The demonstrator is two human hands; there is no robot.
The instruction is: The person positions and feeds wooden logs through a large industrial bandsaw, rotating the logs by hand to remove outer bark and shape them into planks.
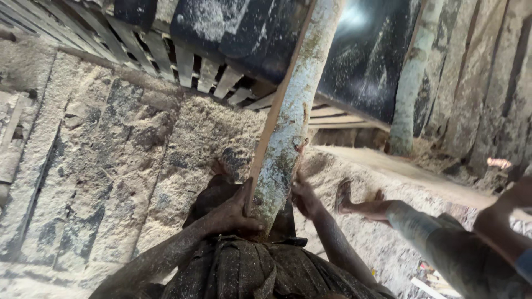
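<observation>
The log (291,111) ran up out of frame, its top cut off, its lower end against your body. Your left hand (233,213) wrapped it with fingers clamped; your right hand (303,196) pressed its far side (grip half hidden). Someone's sandalled foot (344,196) stood nearby.

- Dim, flat daylight fills the head view; a pale glare patch glows on the dark sheet (366,50) near the top.
- Soft shadows sit below the slats (188,63).
- Straight edges bow toward the corners.
- The foreground clothing is slightly blurred.
</observation>
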